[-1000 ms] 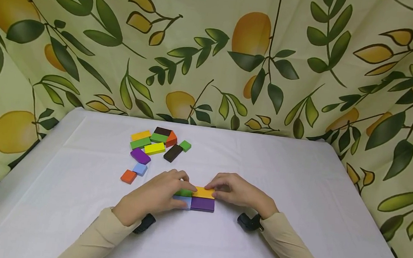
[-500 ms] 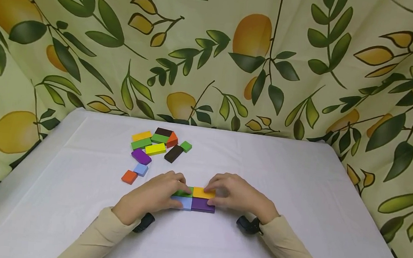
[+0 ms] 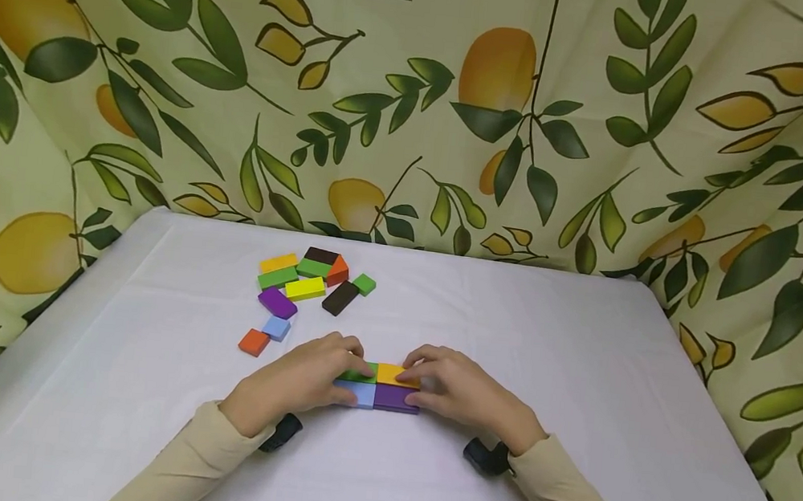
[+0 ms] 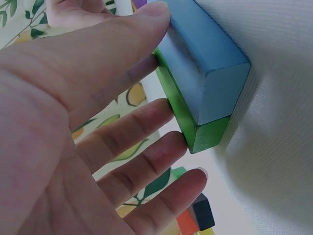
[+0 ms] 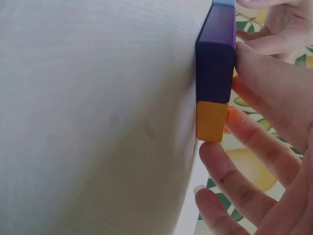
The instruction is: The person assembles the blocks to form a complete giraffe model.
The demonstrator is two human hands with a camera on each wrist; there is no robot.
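Four flat blocks lie flush as a two-by-two rectangle: green [image 3: 356, 375] and orange [image 3: 389, 374] behind, light blue [image 3: 362, 394] and purple [image 3: 394, 399] in front. My left hand [image 3: 306, 374] covers the left end. Its thumb rests on the light blue block, and its fairly straight fingers touch the green one. At the right end is my right hand [image 3: 464, 390], thumb on the purple block and fingertips at the orange block. In the right wrist view the purple block [image 5: 215, 71] looks thicker than the orange block's end [image 5: 211, 121]. Neither hand lifts a block.
Loose blocks lie at the back left of the white-covered table [image 3: 560, 338]: a yellow block [image 3: 306, 288], a purple block [image 3: 278, 302], a dark brown block [image 3: 340, 298] and several more. A small light blue block [image 3: 276, 328] and a red block [image 3: 254, 341] lie nearer.
My left index finger has drawn back from the orange block onto the green one. My right thumb has moved from the orange block to the purple one. The blocks stay together.
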